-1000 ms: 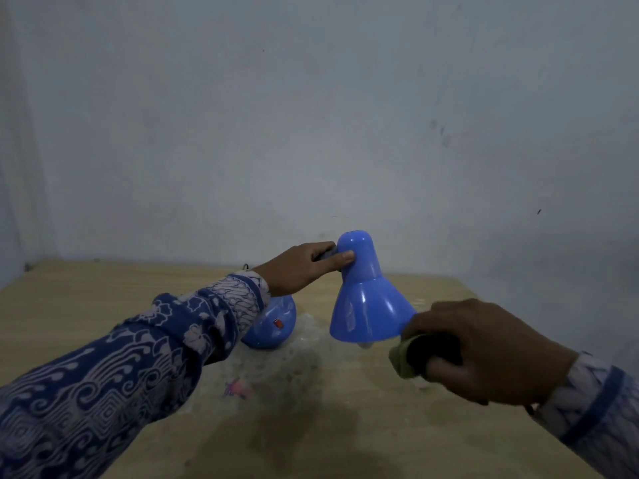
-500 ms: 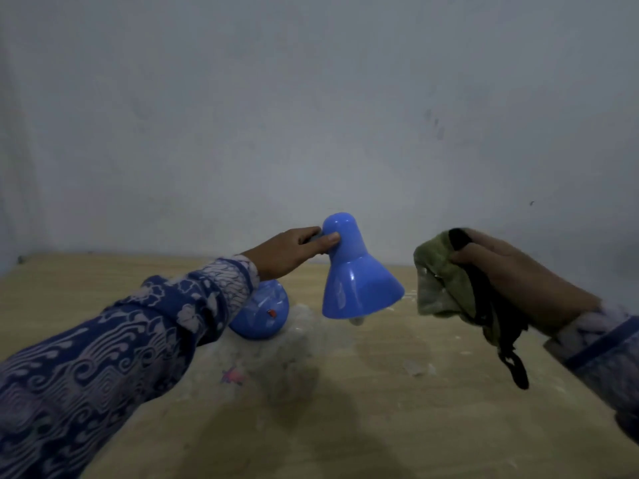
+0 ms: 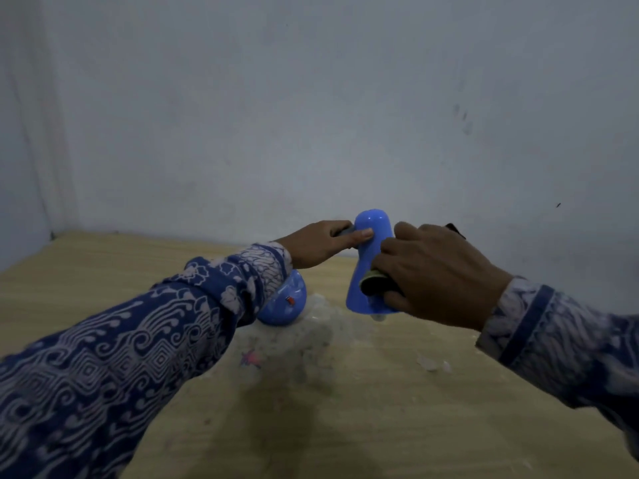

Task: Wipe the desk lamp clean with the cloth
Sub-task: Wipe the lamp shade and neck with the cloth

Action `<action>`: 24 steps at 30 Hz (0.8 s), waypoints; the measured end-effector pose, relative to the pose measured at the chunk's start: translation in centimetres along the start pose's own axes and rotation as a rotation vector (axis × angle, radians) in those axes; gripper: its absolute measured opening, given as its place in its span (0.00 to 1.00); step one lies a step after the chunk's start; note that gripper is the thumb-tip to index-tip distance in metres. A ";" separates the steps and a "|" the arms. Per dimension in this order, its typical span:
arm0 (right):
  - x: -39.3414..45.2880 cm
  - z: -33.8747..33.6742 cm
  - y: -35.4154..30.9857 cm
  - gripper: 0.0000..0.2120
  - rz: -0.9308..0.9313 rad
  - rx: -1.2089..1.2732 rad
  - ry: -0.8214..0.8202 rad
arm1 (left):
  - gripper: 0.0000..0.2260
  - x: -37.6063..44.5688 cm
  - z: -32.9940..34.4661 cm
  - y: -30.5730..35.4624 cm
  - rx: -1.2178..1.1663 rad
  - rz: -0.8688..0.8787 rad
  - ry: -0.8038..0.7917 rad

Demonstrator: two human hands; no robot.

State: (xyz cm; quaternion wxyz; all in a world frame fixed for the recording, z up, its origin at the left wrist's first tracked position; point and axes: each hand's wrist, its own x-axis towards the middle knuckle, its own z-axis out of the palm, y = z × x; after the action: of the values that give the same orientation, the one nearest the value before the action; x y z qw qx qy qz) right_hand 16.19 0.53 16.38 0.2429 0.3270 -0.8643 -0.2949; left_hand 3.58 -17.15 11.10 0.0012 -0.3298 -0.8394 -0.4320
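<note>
The blue desk lamp's shade point(image 3: 366, 267) stands upright over the wooden table, its round blue base point(image 3: 285, 304) behind my left sleeve. My left hand point(image 3: 318, 245) grips the lamp's neck at the top of the shade, thumb lying across the blue dome. My right hand point(image 3: 435, 276) holds an olive-green cloth point(image 3: 375, 285) and presses it against the right side of the shade. Most of the cloth is hidden under my palm; a dark strap end sticks out behind my knuckles.
The wooden table point(image 3: 363, 409) carries a whitish dusty smear point(image 3: 304, 340), a small pink scrap point(image 3: 252, 358) and a pale crumb point(image 3: 430, 363). A bare grey wall point(image 3: 311, 115) rises right behind the lamp.
My right hand, which held the cloth up in the air to the right of the shade, has come left and now presses it on the shade. My left hand keeps its grip.
</note>
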 end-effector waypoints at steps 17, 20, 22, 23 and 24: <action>-8.0 -0.6 1.0 0.23 1.105 2.090 0.154 | 0.26 -0.2 -1.6 -2.0 -0.112 -0.020 0.045; -7.9 0.6 1.6 0.21 1.113 2.211 0.221 | 0.27 -0.2 -1.4 -1.7 -0.111 -0.006 0.036; -7.9 1.4 1.7 0.21 1.132 2.236 0.244 | 0.28 -0.2 -1.1 -1.4 -0.124 -0.003 0.031; -7.8 1.5 1.7 0.20 1.130 2.242 0.239 | 0.27 -0.2 -1.1 -1.4 -0.126 -0.004 0.029; -7.8 1.6 1.7 0.20 1.129 2.238 0.238 | 0.27 -0.2 -1.1 -1.3 -0.123 -0.005 0.031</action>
State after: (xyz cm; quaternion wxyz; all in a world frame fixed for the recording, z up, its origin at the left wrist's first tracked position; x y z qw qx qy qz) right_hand 19.73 7.69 14.66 0.0013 -0.0364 -0.6324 0.7738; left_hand 2.70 -18.67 10.77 -0.0072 -0.3204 -0.8119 -0.4880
